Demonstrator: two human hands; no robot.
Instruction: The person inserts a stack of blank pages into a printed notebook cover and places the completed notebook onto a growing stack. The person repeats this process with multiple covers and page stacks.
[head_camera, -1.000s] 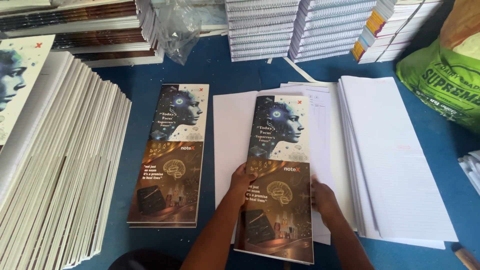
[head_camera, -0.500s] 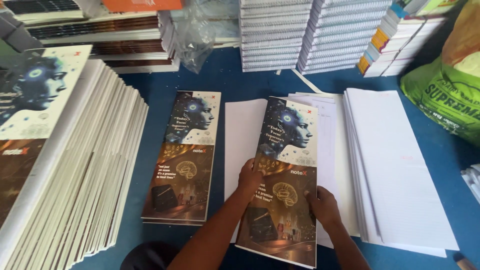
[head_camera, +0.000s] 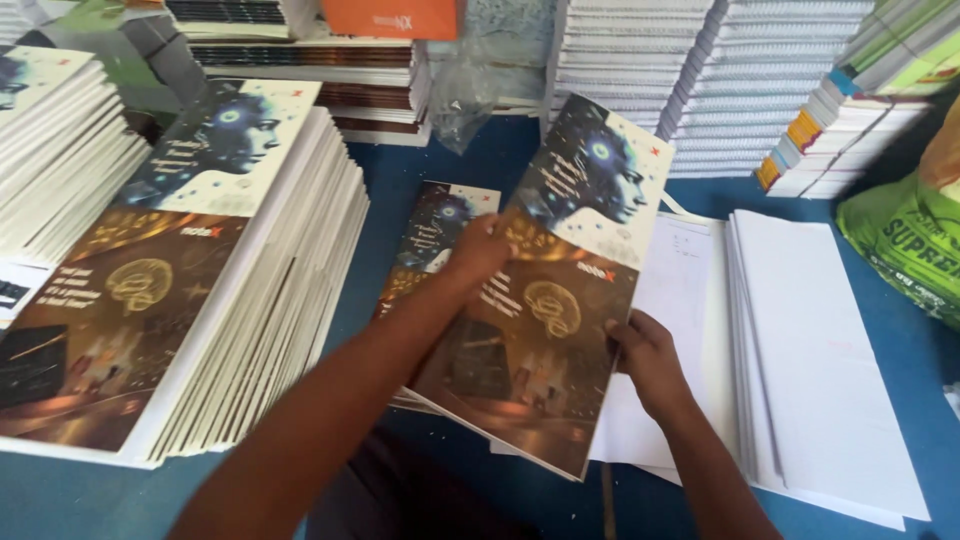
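Both my hands hold one printed notebook (head_camera: 545, 300) with a pale top half showing a blue robotic head and a dark brown lower half. It is lifted and tilted above the blue table. My left hand (head_camera: 480, 250) grips its left edge. On its right edge rests my right hand (head_camera: 645, 355), thumb on the cover. Under the raised notebook lies another notebook of the same kind (head_camera: 435, 235), partly hidden. A tall leaning stack of such notebooks (head_camera: 215, 280) stands at the left.
Loose white sheets (head_camera: 680, 300) and a thick white paper stack (head_camera: 820, 350) lie to the right. Piles of bound books (head_camera: 650, 70) line the back. A green sack (head_camera: 905, 240) sits at the right edge, and crumpled clear plastic (head_camera: 465, 95) at the back.
The notebook lay flat on the white sheets; now both hands have lifted it and swung it left over the other notebook. The camera has turned left, showing more of the left stack.
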